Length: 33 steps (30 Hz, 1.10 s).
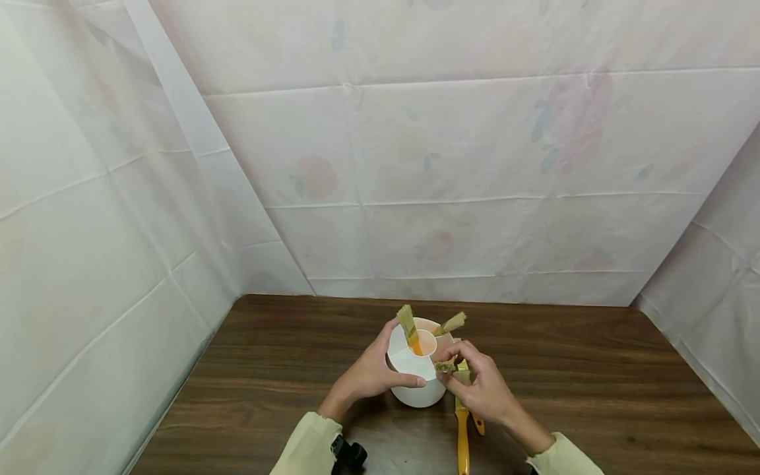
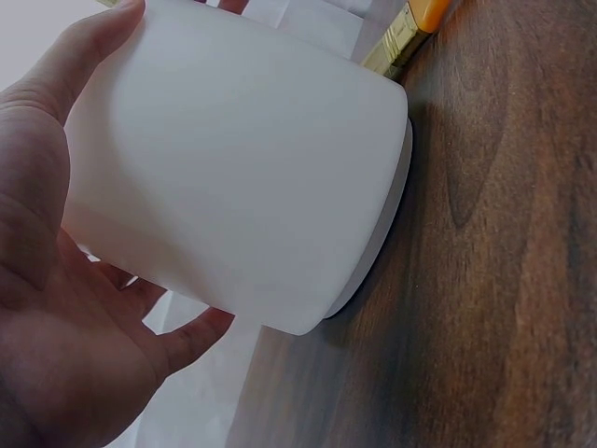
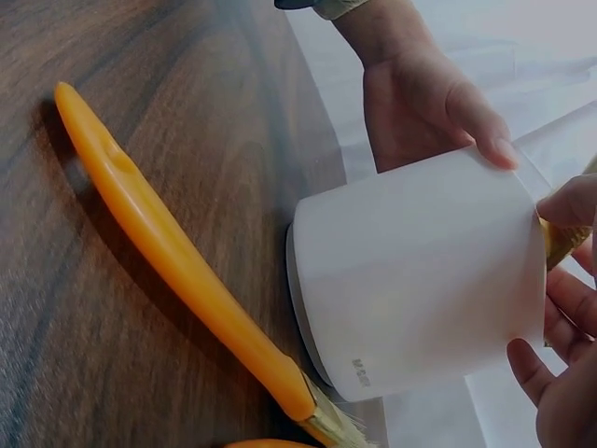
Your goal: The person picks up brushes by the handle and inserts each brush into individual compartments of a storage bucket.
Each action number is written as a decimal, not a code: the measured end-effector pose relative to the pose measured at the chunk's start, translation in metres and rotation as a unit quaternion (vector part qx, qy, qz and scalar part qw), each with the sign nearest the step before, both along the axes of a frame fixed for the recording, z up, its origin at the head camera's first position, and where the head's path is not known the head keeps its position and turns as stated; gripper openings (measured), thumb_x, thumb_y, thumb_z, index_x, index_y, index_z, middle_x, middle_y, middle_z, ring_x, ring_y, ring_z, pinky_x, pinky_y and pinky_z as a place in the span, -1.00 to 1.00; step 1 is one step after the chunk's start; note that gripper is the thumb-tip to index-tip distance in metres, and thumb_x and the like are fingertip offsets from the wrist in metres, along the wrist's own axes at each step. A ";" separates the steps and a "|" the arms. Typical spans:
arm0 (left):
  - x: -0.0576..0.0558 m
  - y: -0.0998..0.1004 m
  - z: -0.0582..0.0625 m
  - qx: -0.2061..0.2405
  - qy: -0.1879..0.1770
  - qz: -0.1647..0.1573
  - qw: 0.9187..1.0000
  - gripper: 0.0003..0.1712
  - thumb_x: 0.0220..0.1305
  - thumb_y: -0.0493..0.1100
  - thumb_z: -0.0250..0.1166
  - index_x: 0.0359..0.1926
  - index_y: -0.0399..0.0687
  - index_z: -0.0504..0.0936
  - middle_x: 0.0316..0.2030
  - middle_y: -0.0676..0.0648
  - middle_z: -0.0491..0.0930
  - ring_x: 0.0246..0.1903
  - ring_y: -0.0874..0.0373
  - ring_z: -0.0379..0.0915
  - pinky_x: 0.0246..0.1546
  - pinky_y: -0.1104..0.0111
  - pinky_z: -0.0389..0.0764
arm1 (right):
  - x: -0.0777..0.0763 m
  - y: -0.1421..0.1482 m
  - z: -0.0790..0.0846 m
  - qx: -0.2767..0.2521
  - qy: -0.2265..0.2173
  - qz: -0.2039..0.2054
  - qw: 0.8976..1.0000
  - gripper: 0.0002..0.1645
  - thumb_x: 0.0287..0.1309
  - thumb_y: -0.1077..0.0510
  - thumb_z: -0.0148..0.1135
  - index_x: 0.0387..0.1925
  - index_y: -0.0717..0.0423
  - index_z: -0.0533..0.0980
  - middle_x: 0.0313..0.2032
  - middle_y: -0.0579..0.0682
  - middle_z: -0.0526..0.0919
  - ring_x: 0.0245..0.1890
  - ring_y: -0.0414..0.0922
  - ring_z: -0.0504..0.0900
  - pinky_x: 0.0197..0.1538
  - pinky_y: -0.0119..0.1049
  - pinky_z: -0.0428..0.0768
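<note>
A white round pen holder (image 1: pixel 419 396) with several compartments stands on the table. My left hand (image 1: pixel 373 371) grips it around the left side, its thumb over the front rim. One paintbrush (image 1: pixel 407 324) leans bristles-up in the central round compartment; another paintbrush (image 1: pixel 452 322) sticks out at the back right. At the right rim my right hand (image 1: pixel 483 388) pinches a third paintbrush (image 1: pixel 444 367) near its bristles; its metal band (image 3: pixel 560 245) shows between the fingers in the right wrist view. The handle of that brush is hidden by the holder.
A paintbrush with an orange handle (image 1: pixel 462 441) lies on the dark wooden table (image 1: pixel 285 369), right of the holder. Beside it shows part of another orange handle (image 1: pixel 478 424). Pale printed sheets (image 1: pixel 439 231) hang behind the table and at both sides.
</note>
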<state>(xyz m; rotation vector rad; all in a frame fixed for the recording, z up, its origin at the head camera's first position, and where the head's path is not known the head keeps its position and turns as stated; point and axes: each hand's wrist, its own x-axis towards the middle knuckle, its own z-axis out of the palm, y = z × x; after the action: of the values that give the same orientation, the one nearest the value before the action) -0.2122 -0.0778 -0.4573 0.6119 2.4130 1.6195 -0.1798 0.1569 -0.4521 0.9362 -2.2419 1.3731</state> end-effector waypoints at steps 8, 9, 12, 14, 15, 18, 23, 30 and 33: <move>0.000 0.000 0.001 0.004 0.000 -0.001 1.000 0.33 -0.12 0.08 0.64 0.52 0.43 -0.08 0.30 0.03 0.35 0.24 0.07 0.34 0.23 -0.09 0.32 | -0.002 0.008 0.003 -0.007 -0.013 0.022 1.000 -0.58 0.01 0.43 0.44 -0.10 0.10 0.52 -0.15 0.03 0.61 -0.11 -0.06 0.59 -0.04 -0.32 0.57; 0.001 0.000 0.001 0.004 -0.001 0.000 1.000 0.33 -0.12 0.08 0.64 0.52 0.43 -0.07 0.30 0.03 0.35 0.24 0.07 0.34 0.23 -0.09 0.32 | -0.002 0.009 0.003 -0.004 -0.006 0.022 1.000 -0.56 -0.01 0.44 0.44 -0.09 0.12 0.52 -0.14 0.04 0.61 -0.10 -0.08 0.58 -0.04 -0.32 0.56; 0.001 0.000 0.001 0.003 -0.001 0.001 1.000 0.32 -0.12 0.08 0.64 0.52 0.45 -0.07 0.31 0.03 0.34 0.25 0.06 0.33 0.24 -0.11 0.30 | -0.004 0.012 0.002 0.000 0.014 0.019 1.000 -0.50 -0.10 0.49 0.47 -0.09 0.17 0.52 -0.14 0.08 0.60 -0.07 -0.12 0.56 -0.01 -0.36 0.54; 0.001 0.000 0.001 0.002 -0.002 0.002 1.000 0.32 -0.12 0.08 0.64 0.52 0.46 -0.08 0.31 0.03 0.34 0.26 0.05 0.32 0.24 -0.12 0.30 | -0.005 0.015 0.002 0.000 0.022 0.015 1.000 -0.46 -0.15 0.50 0.49 -0.08 0.17 0.52 -0.13 0.08 0.60 -0.06 -0.14 0.55 0.00 -0.39 0.51; 0.001 0.000 0.000 0.002 -0.002 0.002 1.000 0.32 -0.12 0.08 0.64 0.52 0.45 -0.08 0.31 0.03 0.35 0.26 0.05 0.32 0.24 -0.13 0.29 | -0.005 0.016 0.003 0.000 0.023 0.013 1.000 -0.45 -0.15 0.49 0.49 -0.07 0.17 0.52 -0.12 0.08 0.60 -0.06 -0.15 0.55 0.00 -0.39 0.51; 0.001 0.000 0.000 0.002 -0.002 0.002 1.000 0.33 -0.12 0.08 0.64 0.52 0.44 -0.08 0.31 0.03 0.36 0.25 0.05 0.33 0.25 -0.13 0.29 | -0.004 0.020 0.004 0.003 0.016 0.005 1.000 -0.45 -0.12 0.45 0.50 -0.05 0.11 0.53 -0.08 0.04 0.61 -0.06 -0.17 0.55 -0.01 -0.36 0.50; 0.000 0.000 -0.001 0.001 -0.001 0.003 1.000 0.33 -0.12 0.09 0.64 0.52 0.42 -0.08 0.33 0.02 0.33 0.27 0.05 0.32 0.26 -0.13 0.28 | -0.002 0.028 0.006 0.001 -0.029 0.000 1.000 -0.53 0.01 0.36 0.46 -0.03 0.10 0.52 -0.02 0.03 0.61 -0.07 -0.19 0.54 -0.01 -0.25 0.55; 0.002 -0.002 0.000 -0.013 -0.001 0.011 1.000 0.33 -0.13 0.15 0.63 0.52 0.44 -0.08 0.44 -0.01 0.19 0.38 -0.03 0.17 0.30 -0.20 0.21 | -0.002 0.036 0.010 -0.018 -0.029 -0.016 0.999 -0.52 0.03 0.44 0.40 -0.03 0.05 0.51 -0.06 -0.08 0.58 -0.13 -0.20 0.53 -0.06 -0.28 0.53; 0.003 -0.002 0.001 -0.022 0.001 0.012 1.000 0.33 -0.13 0.19 0.62 0.52 0.44 -0.08 0.48 -0.01 0.12 0.42 -0.05 0.10 0.31 -0.20 0.18 | -0.002 0.038 0.011 -0.030 -0.039 -0.027 0.998 -0.58 0.07 0.44 0.37 -0.03 0.14 0.51 -0.10 -0.07 0.58 -0.16 -0.14 0.53 -0.09 -0.30 0.52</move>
<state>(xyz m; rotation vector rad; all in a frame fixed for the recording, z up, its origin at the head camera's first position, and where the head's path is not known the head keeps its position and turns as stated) -0.2096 -0.0795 -0.4564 0.5795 2.4608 1.5714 -0.1820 0.1952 -0.4414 0.8098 -2.2519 1.4675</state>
